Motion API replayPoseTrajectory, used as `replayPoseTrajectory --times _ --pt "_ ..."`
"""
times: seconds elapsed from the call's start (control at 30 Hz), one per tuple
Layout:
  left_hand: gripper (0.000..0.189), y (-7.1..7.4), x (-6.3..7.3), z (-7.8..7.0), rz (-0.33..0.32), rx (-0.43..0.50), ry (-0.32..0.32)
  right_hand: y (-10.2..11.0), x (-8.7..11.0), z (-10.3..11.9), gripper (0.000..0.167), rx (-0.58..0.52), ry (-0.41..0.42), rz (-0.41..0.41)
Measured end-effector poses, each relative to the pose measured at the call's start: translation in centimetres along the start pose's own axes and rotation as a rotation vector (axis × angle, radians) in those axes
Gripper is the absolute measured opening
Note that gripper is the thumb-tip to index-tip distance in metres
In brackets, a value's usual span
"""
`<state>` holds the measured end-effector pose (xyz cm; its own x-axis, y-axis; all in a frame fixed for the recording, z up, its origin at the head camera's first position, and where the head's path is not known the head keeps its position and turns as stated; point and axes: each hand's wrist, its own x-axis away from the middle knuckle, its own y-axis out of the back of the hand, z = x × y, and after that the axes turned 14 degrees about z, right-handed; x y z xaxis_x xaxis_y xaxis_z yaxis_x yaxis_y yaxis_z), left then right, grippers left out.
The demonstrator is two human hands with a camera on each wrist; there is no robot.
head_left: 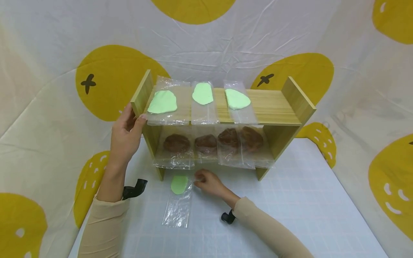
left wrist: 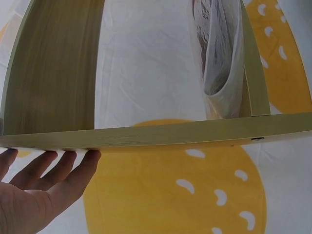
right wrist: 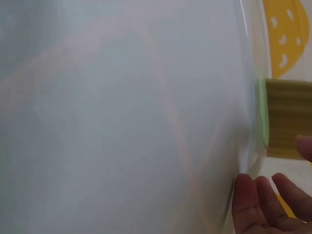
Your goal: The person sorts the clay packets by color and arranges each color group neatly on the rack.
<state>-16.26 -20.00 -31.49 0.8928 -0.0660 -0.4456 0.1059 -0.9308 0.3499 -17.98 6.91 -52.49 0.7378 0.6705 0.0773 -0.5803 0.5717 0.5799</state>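
Note:
My left hand (head_left: 126,134) holds the left side panel of a two-tier wooden shelf (head_left: 274,105). In the left wrist view its fingertips touch the panel's outer face; the head view shows the thumb at the front edge. Below the shelf, a clear plastic bag (head_left: 176,211) with a flat light-green piece (head_left: 179,184) lies on the table. Beside the bag's right edge is my right hand (head_left: 209,182), its fingers loosely bent. The right wrist view shows thumb and fingers apart near the bag; whether they touch it, I cannot tell.
Three bagged light-green pieces (head_left: 202,94) lie along the top board. Several bagged dark brown lumps (head_left: 176,143) are on the lower board, their bags overhanging the front. The pale checked table (head_left: 322,200) meets a cloth backdrop with yellow shapes (head_left: 122,82).

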Motion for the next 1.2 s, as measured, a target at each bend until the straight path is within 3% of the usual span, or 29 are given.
replayPoseTrajectory --times 0.17,0.33,0.53,0.7,0.87,0.97,1.07,1.2 --pt "0.051 0.0 -0.2 -0.2 0.000 0.016 -0.004 -0.1 -1.1 -0.5 0.040 0.026 -0.034 0.019" --pt "0.050 0.0 -0.2 -0.4 -0.001 0.021 -0.014 -0.2 -2.0 -0.7 0.043 0.140 -0.041 0.045" --pt "0.049 -0.1 -0.2 -0.4 -0.005 0.015 -0.006 -0.7 -2.6 -0.5 0.037 0.260 -0.083 0.048" --pt "0.049 -0.1 -0.2 -0.4 -0.007 0.021 -0.005 -0.9 -2.6 -0.2 0.029 0.263 -0.134 0.050" --pt "0.049 0.0 -0.2 -0.3 -0.004 0.032 -0.013 -0.8 -2.8 -0.2 0.017 0.284 -0.126 0.047" --pt "0.049 0.0 -0.1 -0.4 0.000 0.032 -0.017 -0.8 -2.8 -0.4 0.016 0.249 -0.124 0.042" --pt "0.049 0.0 -0.1 -0.4 0.005 0.029 -0.014 -0.6 -2.7 -0.7 0.019 0.143 -0.139 0.023" --pt "0.049 0.0 0.0 -0.4 0.000 0.029 -0.002 -0.4 -2.3 -0.8 0.025 -0.121 -0.169 0.012"
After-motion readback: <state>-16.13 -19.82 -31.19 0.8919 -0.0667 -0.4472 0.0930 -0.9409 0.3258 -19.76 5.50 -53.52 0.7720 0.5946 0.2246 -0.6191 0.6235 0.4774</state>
